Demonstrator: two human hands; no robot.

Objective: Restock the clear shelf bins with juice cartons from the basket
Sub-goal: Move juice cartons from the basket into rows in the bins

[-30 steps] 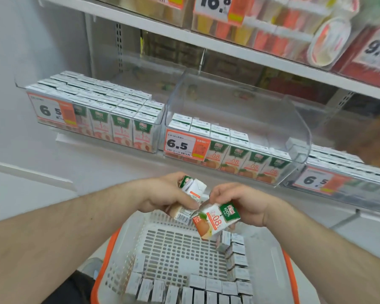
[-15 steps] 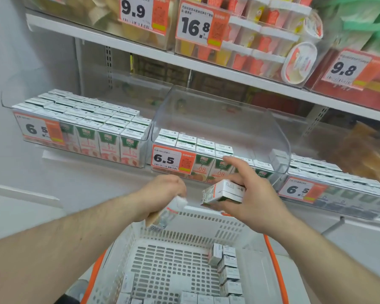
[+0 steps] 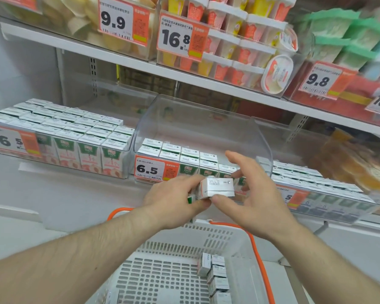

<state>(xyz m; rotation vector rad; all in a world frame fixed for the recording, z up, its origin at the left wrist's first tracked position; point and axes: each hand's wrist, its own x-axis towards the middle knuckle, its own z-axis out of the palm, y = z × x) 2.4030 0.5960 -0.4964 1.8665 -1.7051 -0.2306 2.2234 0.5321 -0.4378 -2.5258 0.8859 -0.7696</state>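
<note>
1. My left hand [image 3: 173, 199] and right hand [image 3: 253, 194] both pinched one juice carton [image 3: 216, 187], fingers clamped on its ends.
2. White, silvery printed top upward, it hung before the middle clear bin [image 3: 206, 128], above the basket [image 3: 233, 235].

Both hands meet in front of the middle clear bin [image 3: 203, 128], above the white basket [image 3: 244, 255] with its orange handles. The left hand [image 3: 173, 199] grips one juice carton [image 3: 190, 197] whose green edge shows under the fingers. The right hand [image 3: 255, 191] holds a second carton [image 3: 216, 187] top-up, thumb beneath, fingers spread behind it. The middle bin holds cartons only along its front, behind a 6.5 price tag [image 3: 150, 168]. More cartons [image 3: 216, 275] stand in the basket's right corner
</note>
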